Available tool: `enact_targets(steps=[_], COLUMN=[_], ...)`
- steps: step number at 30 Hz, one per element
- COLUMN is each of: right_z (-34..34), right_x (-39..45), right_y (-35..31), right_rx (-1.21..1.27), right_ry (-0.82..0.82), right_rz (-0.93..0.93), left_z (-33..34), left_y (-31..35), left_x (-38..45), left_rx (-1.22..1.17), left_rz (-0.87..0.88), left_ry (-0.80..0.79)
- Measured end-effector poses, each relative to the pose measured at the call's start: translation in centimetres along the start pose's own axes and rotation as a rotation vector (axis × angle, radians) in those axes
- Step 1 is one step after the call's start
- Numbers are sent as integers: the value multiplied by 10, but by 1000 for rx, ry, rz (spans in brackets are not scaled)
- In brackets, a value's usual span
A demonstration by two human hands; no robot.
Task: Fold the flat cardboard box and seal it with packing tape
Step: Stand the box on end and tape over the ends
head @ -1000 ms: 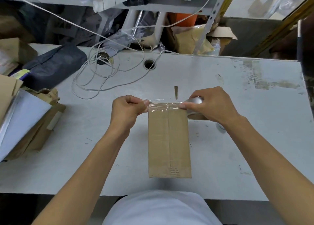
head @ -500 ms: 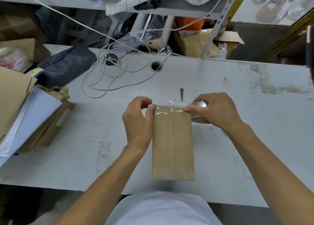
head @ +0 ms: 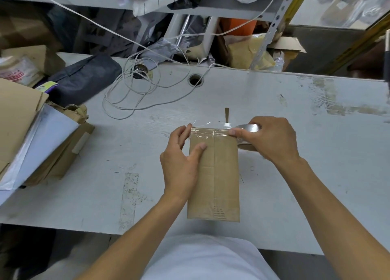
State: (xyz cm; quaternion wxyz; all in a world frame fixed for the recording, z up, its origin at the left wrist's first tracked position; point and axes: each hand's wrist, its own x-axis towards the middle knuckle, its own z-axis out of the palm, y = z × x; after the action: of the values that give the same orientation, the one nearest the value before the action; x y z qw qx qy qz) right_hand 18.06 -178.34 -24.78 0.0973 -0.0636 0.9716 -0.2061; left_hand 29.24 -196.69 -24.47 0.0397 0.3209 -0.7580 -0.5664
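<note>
A flat brown cardboard box [head: 219, 174] lies lengthwise on the white table [head: 316, 153], in front of me. A strip of clear packing tape [head: 209, 129] runs across its far end. My left hand [head: 181, 161] rests on the box's left edge, thumb lying on the cardboard and fingers at the tape's left end. My right hand [head: 268, 140] grips the tape roll [head: 249, 131] just past the box's far right corner, forefinger pressing the tape at that corner.
Stacked cardboard and a white sheet [head: 35, 136] sit at the left edge. A dark bag [head: 84, 79] and a coiled white cable [head: 137, 93] lie at the back left, near a cable hole [head: 195, 80]. Shelf clutter lines the table's far side.
My left hand has let go of the tape's free end and dropped flat onto the box's left side. The tape now lies down across the far end. The right hand barely moved.
</note>
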Motion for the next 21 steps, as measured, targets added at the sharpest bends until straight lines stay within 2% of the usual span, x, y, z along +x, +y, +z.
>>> enact_targets(steps=[3,6,10,16,21], right_z=[3,-6,-11,16,19], right_x=[-4,-5,-10,-14,-17], right_y=[2,11,29,32,45], right_rx=[121,295,463,499,504], right_ry=[-20,-123,-255,-218,-217], right_rz=[-39,-112,-74,-26,-86], left_z=[3,-3,-8,-5,-5], left_y=[1,1,-3,-4,-4], left_x=[-6,5,11,9,7], left_rx=[-4,34,120,159,174], left_rz=[14,37,84,91,99], left_ry=[-87,-108,-118,-101,-92])
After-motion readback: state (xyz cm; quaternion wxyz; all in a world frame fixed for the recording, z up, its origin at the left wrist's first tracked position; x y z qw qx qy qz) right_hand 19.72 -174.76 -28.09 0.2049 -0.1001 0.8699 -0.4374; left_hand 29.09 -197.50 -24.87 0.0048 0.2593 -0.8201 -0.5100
